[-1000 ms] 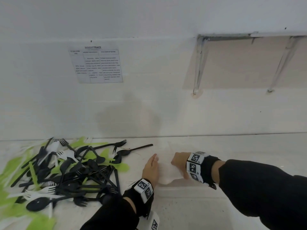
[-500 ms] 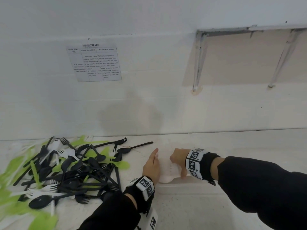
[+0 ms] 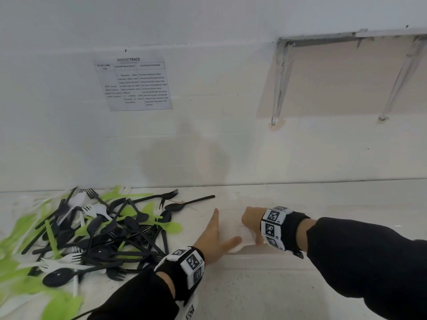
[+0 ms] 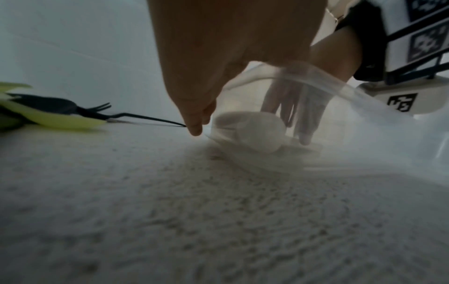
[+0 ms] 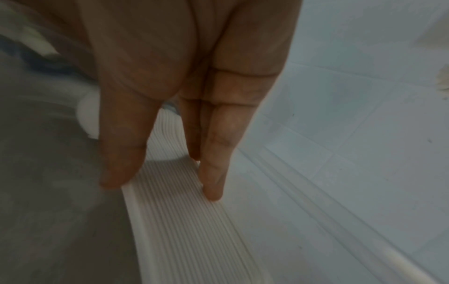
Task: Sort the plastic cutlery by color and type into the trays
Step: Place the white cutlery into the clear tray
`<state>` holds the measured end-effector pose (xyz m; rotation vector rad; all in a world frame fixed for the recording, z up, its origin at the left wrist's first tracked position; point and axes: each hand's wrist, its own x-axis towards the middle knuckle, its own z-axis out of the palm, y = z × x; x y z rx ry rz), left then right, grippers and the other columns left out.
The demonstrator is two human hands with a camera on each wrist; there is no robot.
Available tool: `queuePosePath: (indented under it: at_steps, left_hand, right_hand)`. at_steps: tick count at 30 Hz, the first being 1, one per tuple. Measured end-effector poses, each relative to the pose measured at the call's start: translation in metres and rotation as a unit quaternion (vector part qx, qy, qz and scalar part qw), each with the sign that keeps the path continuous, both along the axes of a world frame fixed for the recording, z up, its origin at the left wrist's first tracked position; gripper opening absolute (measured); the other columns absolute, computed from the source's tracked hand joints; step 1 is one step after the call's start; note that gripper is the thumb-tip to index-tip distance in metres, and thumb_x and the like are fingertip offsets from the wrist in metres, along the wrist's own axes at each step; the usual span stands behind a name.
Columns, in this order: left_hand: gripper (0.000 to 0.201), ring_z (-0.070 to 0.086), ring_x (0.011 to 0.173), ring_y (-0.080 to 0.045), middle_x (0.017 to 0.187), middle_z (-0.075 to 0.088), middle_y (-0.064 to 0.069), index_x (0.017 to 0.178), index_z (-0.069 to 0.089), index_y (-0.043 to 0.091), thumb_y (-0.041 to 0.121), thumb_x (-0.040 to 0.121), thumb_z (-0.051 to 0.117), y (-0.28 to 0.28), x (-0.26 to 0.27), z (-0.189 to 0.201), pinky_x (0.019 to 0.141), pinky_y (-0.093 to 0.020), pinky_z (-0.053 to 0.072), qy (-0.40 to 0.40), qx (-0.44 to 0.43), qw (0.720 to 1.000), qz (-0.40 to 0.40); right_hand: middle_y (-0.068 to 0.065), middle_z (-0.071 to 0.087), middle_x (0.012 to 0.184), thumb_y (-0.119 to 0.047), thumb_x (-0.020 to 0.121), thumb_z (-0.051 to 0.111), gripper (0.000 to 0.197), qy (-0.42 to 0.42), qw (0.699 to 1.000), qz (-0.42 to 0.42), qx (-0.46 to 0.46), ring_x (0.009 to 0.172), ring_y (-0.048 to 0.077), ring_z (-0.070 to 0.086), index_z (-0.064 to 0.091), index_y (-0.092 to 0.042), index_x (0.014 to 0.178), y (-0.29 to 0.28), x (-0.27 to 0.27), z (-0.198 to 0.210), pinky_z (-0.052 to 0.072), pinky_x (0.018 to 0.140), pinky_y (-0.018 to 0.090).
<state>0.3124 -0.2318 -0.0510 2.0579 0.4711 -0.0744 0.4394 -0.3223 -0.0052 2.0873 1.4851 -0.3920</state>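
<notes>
Both hands are at a stack of clear plastic trays (image 3: 233, 232) lying on the white counter (image 3: 254, 285), just right of the cutlery pile (image 3: 99, 229). The left hand (image 3: 216, 240) lies with fingers straight and spread, thumb out to the right, resting against the left side of the trays; nothing is clamped in it. The right hand (image 3: 251, 224) reaches in from the right, its thumb on the near edge of the trays and the fingers (image 5: 213, 169) straight and together on the ribbed stack of rims, so the stack sits between thumb and fingers. The pile holds mixed black, white and green forks and spoons, unsorted, heaped against the wall. One black spoon (image 3: 189, 203) lies at the pile's right edge, near the left fingertips. A printed sheet (image 3: 134, 84) is stuck to the wall above.
</notes>
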Motion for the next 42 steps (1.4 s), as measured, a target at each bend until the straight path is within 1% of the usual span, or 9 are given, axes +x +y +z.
queuePosePath:
  at_steps: [3, 5, 8, 11, 22, 28, 35, 39, 42]
  left_hand:
    - [0.124, 0.006, 0.145, -0.012, 0.158, -0.003, 0.003, 0.146, -0.023, 0.018, 0.044, 0.074, 0.074, 0.003, -0.006, 0.002, 0.113, -0.023, 0.013, 0.026, 0.009, 0.999, -0.033]
    - [0.133, 0.001, 0.146, -0.012, 0.158, -0.009, 0.004, 0.145, -0.027, 0.019, 0.041, 0.068, 0.079, 0.003, -0.007, 0.003, 0.114, -0.024, 0.011, 0.033, -0.008, 0.999, -0.042]
    - [0.139, -0.002, 0.145, -0.011, 0.158, -0.011, 0.004, 0.144, -0.028, 0.021, 0.036, 0.063, 0.084, 0.002, -0.007, 0.001, 0.114, -0.025, 0.01, 0.033, -0.028, 0.998, -0.038]
    - [0.137, -0.001, 0.145, -0.01, 0.157, -0.009, 0.006, 0.144, -0.028, 0.022, 0.032, 0.065, 0.084, 0.0, -0.008, 0.0, 0.113, -0.024, 0.011, 0.024, -0.035, 0.999, -0.024]
    - [0.136, -0.002, 0.146, -0.013, 0.158, -0.01, 0.004, 0.143, -0.028, 0.023, 0.037, 0.066, 0.083, -0.005, -0.011, 0.007, 0.116, -0.03, 0.011, 0.042, -0.031, 0.998, -0.019]
    - [0.126, 0.005, 0.146, -0.016, 0.159, -0.003, -0.003, 0.147, -0.021, 0.012, 0.035, 0.073, 0.078, -0.014, -0.019, 0.029, 0.116, -0.027, 0.012, 0.066, 0.007, 0.998, -0.015]
    - [0.094, 0.03, 0.139, -0.019, 0.155, 0.022, -0.001, 0.15, 0.008, 0.015, 0.031, 0.082, 0.071, 0.0, -0.057, 0.046, 0.113, -0.03, 0.027, 0.04, 0.041, 0.998, -0.025]
    - [0.07, 0.047, 0.126, -0.02, 0.147, 0.037, -0.001, 0.147, 0.025, 0.022, 0.029, 0.088, 0.063, 0.035, -0.101, 0.052, 0.102, -0.027, 0.039, -0.006, 0.036, 0.998, 0.044]
    - [0.047, 0.055, 0.109, -0.016, 0.132, 0.053, -0.002, 0.136, 0.043, 0.017, 0.021, 0.091, 0.057, 0.076, -0.147, 0.054, 0.096, -0.024, 0.042, -0.046, 0.085, 0.99, 0.106]
  right_hand:
    - [0.01, 0.053, 0.093, -0.009, 0.089, 0.058, 0.029, 0.0, 1.0, -0.004, 0.002, 0.105, 0.029, 0.059, 0.057, 0.004, 0.115, -0.002, 0.0, -0.003, 0.047, 0.086, 0.031]
    - [0.011, 0.059, 0.105, -0.012, 0.087, 0.062, 0.03, -0.01, 1.0, -0.015, 0.006, 0.106, 0.027, 0.059, 0.058, 0.001, 0.114, -0.003, 0.002, -0.006, 0.044, 0.08, 0.027]
    - [0.009, 0.059, 0.094, -0.015, 0.086, 0.064, 0.029, -0.004, 0.999, -0.032, 0.019, 0.101, 0.026, 0.061, 0.06, -0.001, 0.111, -0.004, 0.006, -0.012, 0.048, 0.083, 0.03]
    - [0.014, 0.059, 0.12, -0.012, 0.09, 0.057, 0.031, -0.002, 0.999, -0.038, 0.019, 0.113, 0.029, 0.057, 0.057, 0.002, 0.117, -0.001, 0.003, -0.011, 0.044, 0.092, 0.03]
    - [0.008, 0.059, 0.119, -0.027, 0.079, 0.073, 0.047, -0.004, 0.997, -0.071, 0.038, 0.109, 0.027, 0.059, 0.056, -0.006, 0.118, -0.006, 0.007, -0.019, 0.05, 0.09, 0.036]
    - [0.007, 0.047, 0.137, -0.04, 0.093, 0.05, 0.049, 0.057, 0.974, -0.183, 0.12, 0.126, 0.023, 0.045, 0.049, -0.011, 0.132, -0.02, -0.01, 0.019, 0.038, 0.102, 0.029]
    - [-0.004, 0.058, 0.121, -0.036, 0.092, 0.048, 0.028, 0.085, 0.962, -0.184, 0.183, 0.11, 0.011, 0.054, 0.061, -0.023, 0.112, -0.015, -0.05, 0.063, 0.042, 0.092, 0.019]
    - [-0.005, 0.063, 0.089, -0.026, 0.089, 0.053, 0.014, 0.184, 0.924, -0.185, 0.28, 0.063, 0.003, 0.058, 0.057, -0.027, 0.076, 0.02, -0.092, 0.082, 0.04, 0.049, 0.006]
    - [-0.003, 0.064, 0.079, -0.02, 0.089, 0.053, 0.011, 0.23, 0.895, -0.182, 0.337, 0.057, 0.008, 0.061, 0.06, -0.02, 0.081, 0.061, -0.13, 0.082, 0.041, 0.043, 0.006]
